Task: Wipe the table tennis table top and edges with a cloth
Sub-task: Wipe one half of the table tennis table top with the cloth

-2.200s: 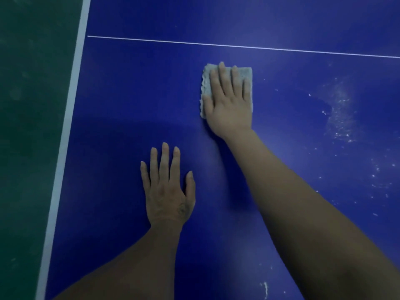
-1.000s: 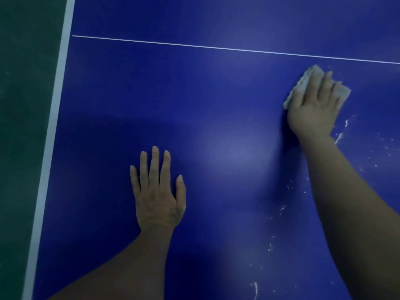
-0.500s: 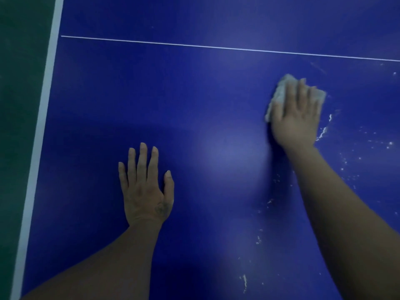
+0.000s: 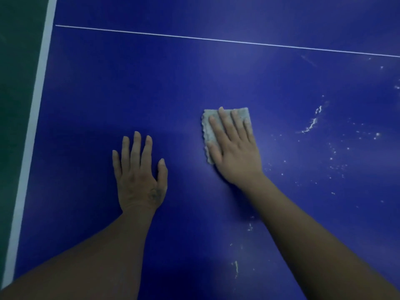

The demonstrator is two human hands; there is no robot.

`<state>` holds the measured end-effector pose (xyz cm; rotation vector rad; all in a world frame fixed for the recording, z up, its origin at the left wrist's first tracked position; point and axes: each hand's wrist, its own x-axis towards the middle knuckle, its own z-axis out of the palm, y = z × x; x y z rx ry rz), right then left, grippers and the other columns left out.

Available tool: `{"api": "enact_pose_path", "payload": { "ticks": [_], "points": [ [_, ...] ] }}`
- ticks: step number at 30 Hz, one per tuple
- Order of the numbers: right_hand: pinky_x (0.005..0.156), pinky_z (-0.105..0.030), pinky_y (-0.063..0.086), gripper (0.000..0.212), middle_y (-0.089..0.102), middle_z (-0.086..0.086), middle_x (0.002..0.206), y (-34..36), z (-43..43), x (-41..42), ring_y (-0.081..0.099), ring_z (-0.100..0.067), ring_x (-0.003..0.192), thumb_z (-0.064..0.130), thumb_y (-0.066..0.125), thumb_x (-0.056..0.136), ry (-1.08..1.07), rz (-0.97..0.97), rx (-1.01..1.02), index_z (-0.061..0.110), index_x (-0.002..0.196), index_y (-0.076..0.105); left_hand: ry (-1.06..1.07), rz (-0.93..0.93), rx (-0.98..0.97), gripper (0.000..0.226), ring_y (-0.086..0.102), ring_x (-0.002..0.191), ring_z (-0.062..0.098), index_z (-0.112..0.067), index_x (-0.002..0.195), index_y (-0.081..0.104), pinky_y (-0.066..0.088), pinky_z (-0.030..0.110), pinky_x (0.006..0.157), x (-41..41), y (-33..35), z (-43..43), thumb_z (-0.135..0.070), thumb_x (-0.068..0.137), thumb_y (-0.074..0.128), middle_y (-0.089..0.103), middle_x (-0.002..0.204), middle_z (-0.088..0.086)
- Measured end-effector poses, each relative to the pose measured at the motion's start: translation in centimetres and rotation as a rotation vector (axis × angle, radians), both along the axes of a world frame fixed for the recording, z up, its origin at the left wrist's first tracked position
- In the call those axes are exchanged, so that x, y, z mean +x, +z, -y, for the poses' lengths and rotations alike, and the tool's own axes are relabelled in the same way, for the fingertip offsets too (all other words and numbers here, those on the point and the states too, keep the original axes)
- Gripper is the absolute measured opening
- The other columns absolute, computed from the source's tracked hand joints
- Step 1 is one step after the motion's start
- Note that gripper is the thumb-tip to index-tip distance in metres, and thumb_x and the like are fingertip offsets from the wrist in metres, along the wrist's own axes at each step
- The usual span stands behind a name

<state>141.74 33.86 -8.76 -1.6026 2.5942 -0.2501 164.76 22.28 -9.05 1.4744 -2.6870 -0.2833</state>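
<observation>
I am in the middle of wiping the top, as I judge it, with the edges not yet touched. My right hand (image 4: 236,148) lies flat on the cloth (image 4: 207,133), fingers straight and a little spread, pressing it down on the table (image 4: 108,83) and not gripping it. The folded cloth sits on my side of the thin white line (image 4: 216,40), well apart from it, below about its middle. My left hand (image 4: 139,176) is further from the line than the cloth and towards its left end, palm down on bare blue, fingers straight and close, thumb out, holding nothing; I take it to be my brace. White dust (image 4: 311,123) lies on my side of the line under its right end, in one curved streak with loose specks around it. A few more specks (image 4: 236,267) lie much further from the line, close to me. The part under the line's left half looks clean. The next move, I reckon, calls for a flat sweep towards the line's right end, with even pressure to gather the dust and not scatter it. After that come the near specks and the white edge band (image 4: 32,126) at the line's left end.
</observation>
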Motion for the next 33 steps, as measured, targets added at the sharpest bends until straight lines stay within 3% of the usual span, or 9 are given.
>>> {"api": "enact_pose_path", "payload": {
  "ticks": [3, 8, 11, 17, 19, 23, 25, 28, 33],
  "points": [
    [0.132, -0.056, 0.015, 0.061, 0.024, -0.007, 0.177, -0.3, -1.9, -5.4, 0.019, -0.031, 0.164, 0.046, 0.032, 0.113, -0.185, -0.041, -0.009, 0.022, 0.169, 0.03, 0.01, -0.01, 0.002, 0.069, 0.001, 0.169, 0.023, -0.018, 0.171, 0.027, 0.004, 0.057, 0.136, -0.1, 0.2, -0.1, -0.048, 0.11, 0.034, 0.013, 0.181, 0.004],
    [0.132, -0.057, 0.002, 0.067, 0.008, -0.007, 0.18, 0.4, -2.8, -10.1, 0.004, -0.034, 0.165, 0.05, 0.017, 0.111, -0.575, 0.08, 0.059, 0.022, 0.172, 0.012, -0.003, -0.042, -0.032, 0.067, 0.006, 0.168, 0.026, -0.017, 0.169, 0.032, 0.005, 0.056, 0.136, 0.0, 0.3, -0.2, -0.047, 0.109, 0.036, 0.018, 0.18, 0.005],
    [0.131, -0.06, 0.007, 0.068, 0.013, -0.013, 0.178, 0.4, -2.4, -5.1, 0.011, -0.04, 0.164, 0.049, 0.018, 0.11, -0.508, 0.013, 0.063, 0.018, 0.171, 0.016, -0.005, -0.038, -0.018, 0.068, 0.004, 0.169, 0.025, -0.018, 0.17, 0.029, 0.003, 0.056, 0.136, 0.0, 0.5, -0.2, -0.048, 0.11, 0.034, 0.016, 0.181, 0.004],
    [0.133, -0.055, 0.013, 0.064, 0.016, -0.004, 0.178, 0.5, -7.7, 1.5, 0.01, -0.029, 0.166, 0.047, 0.031, 0.112, -0.037, 0.013, 0.069, 0.021, 0.17, 0.025, -0.01, -0.062, -0.03, 0.063, 0.007, 0.168, 0.026, -0.017, 0.169, 0.03, 0.006, 0.056, 0.136, 0.1, 0.7, -0.5, -0.044, 0.113, 0.039, 0.018, 0.18, 0.005],
    [0.133, -0.056, 0.012, 0.064, 0.018, -0.004, 0.178, 0.6, -9.2, -1.4, 0.013, -0.029, 0.165, 0.047, 0.029, 0.111, -0.091, 0.008, 0.07, 0.022, 0.17, 0.025, -0.021, -0.065, -0.043, 0.062, 0.009, 0.168, 0.028, -0.015, 0.169, 0.031, 0.008, 0.057, 0.135, 0.2, 0.6, -0.7, -0.041, 0.114, 0.042, 0.02, 0.18, 0.007],
    [0.134, -0.051, -0.004, 0.066, 0.004, -0.001, 0.18, 1.1, -10.0, -6.5, -0.001, -0.025, 0.166, 0.051, 0.018, 0.111, -0.482, 0.125, 0.1, 0.028, 0.172, 0.008, -0.057, -0.062, -0.077, 0.06, 0.012, 0.167, 0.031, -0.012, 0.168, 0.032, 0.012, 0.058, 0.135, 0.5, 0.2, -0.6, -0.04, 0.115, 0.039, 0.022, 0.179, 0.011],
    [0.133, -0.054, -0.001, 0.066, 0.005, -0.004, 0.18, 1.0, -9.3, -6.0, 0.001, -0.03, 0.166, 0.049, 0.016, 0.111, -0.593, 0.105, 0.098, 0.025, 0.172, 0.008, -0.061, -0.069, -0.057, 0.059, 0.013, 0.167, 0.032, -0.011, 0.168, 0.033, 0.013, 0.058, 0.135, 0.7, 0.3, -0.6, -0.04, 0.116, 0.038, 0.023, 0.178, 0.012],
    [0.132, -0.057, 0.002, 0.067, 0.006, -0.01, 0.18, 0.7, -7.7, -1.8, 0.005, -0.035, 0.165, 0.048, 0.018, 0.111, -0.525, 0.065, 0.102, 0.02, 0.172, 0.01, -0.061, -0.086, -0.002, 0.058, 0.012, 0.167, 0.032, -0.009, 0.168, 0.033, 0.015, 0.058, 0.134, 1.6, 0.5, -2.4, -0.036, 0.117, 0.036, 0.022, 0.179, 0.012],
    [0.133, -0.057, 0.004, 0.067, 0.004, -0.009, 0.18, 1.3, -8.1, 9.1, -0.001, -0.033, 0.166, 0.047, 0.026, 0.112, -0.126, 0.098, 0.097, 0.019, 0.172, 0.012, -0.1, -0.011, 0.03, 0.067, 0.005, 0.168, 0.031, -0.01, 0.171, 0.023, 0.012, 0.058, 0.135, 6.2, 0.6, -9.4, -0.043, 0.113, 0.032, 0.011, 0.181, 0.01]
  ]
}}
